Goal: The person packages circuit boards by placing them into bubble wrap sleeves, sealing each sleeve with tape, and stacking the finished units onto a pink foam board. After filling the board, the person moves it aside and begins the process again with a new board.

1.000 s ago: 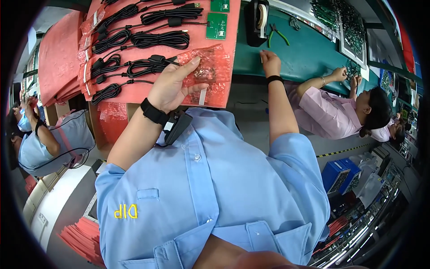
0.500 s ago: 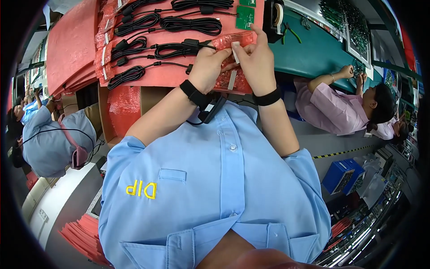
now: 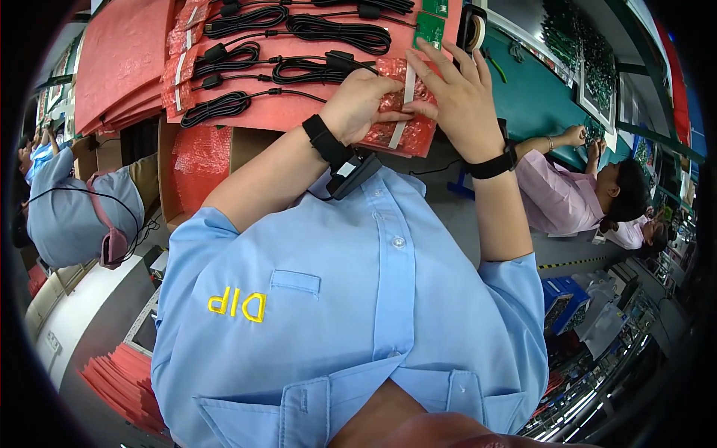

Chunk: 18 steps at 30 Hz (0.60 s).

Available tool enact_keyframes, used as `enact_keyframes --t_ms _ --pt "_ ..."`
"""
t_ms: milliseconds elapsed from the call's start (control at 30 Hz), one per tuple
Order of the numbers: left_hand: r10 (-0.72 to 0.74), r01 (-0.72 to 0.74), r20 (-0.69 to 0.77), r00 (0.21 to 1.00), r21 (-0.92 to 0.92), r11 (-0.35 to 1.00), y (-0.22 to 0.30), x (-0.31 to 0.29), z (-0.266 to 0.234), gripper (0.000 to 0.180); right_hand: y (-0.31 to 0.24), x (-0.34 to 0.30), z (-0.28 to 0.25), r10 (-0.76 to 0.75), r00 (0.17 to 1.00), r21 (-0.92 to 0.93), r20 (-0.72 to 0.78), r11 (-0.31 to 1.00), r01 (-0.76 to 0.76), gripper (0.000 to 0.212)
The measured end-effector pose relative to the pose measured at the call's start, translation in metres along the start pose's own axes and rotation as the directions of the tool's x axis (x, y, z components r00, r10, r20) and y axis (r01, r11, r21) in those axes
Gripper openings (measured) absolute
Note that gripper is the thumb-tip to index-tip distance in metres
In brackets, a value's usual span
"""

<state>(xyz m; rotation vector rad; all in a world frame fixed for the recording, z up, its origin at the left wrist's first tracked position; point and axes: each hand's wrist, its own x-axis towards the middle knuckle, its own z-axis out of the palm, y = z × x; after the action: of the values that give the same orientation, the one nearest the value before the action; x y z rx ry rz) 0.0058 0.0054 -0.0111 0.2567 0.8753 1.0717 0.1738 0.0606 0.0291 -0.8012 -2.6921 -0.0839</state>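
Note:
At the front right of the pink foam sheets lies a red bubble-wrap packet (image 3: 390, 69), closed with a white tape strip (image 3: 409, 84). My left hand (image 3: 357, 104) is curled against its left side, gripping the wrap. My right hand (image 3: 464, 101) has its fingers spread, and its thumb rests at the lower end of the strip. Nearer me is another red bubble-wrap packet (image 3: 407, 140) with a white strip. A coiled black cable (image 3: 310, 71) with a thick black block runs toward my left hand. Its far end at the packet is partly hidden by that hand.
More coiled black cables (image 3: 340, 33) with bubble-wrapped ends lie in rows on the pink foam sheets (image 3: 119, 67). Green circuit boards (image 3: 429, 30) sit beyond my right hand. Green-handled pliers (image 3: 496, 69) lie on the teal mat (image 3: 523, 82). A person in pink (image 3: 560, 187) works at the right.
My right hand has let go of the white tape strip and spread its fingers; the strip now lies flat across the packet. My left hand stays at the packet. The view has shifted slightly.

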Motion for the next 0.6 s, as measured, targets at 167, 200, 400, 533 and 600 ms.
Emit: enact_keyframes --t_ms 167,200,400,533,600 --pt "0.114 -0.125 0.116 0.987 0.093 0.988 -0.017 0.006 -0.009 0.019 0.011 0.011 0.006 0.058 0.950 0.344 0.307 0.924 -0.167 0.056" --pt "0.183 -0.194 0.124 0.975 0.090 0.977 -0.021 0.008 -0.007 0.026 0.012 0.010 0.004 0.074 0.937 0.422 0.341 0.879 -0.223 0.056" --pt "0.261 -0.173 -0.036 0.965 0.657 0.733 -0.007 -0.014 0.003 0.046 0.042 0.016 0.002 0.069 0.802 0.674 0.593 0.501 -0.542 0.020" --pt "0.326 -0.349 0.146 0.934 0.569 0.744 -0.008 -0.029 -0.038 0.049 0.056 0.006 0.045 0.102 0.776 0.653 0.623 0.479 -0.587 0.020" --pt "0.359 -0.452 0.277 0.891 0.493 0.743 0.020 -0.076 -0.071 0.041 0.051 -0.002 0.053 0.141 0.756 0.618 0.639 0.491 -0.614 0.021"
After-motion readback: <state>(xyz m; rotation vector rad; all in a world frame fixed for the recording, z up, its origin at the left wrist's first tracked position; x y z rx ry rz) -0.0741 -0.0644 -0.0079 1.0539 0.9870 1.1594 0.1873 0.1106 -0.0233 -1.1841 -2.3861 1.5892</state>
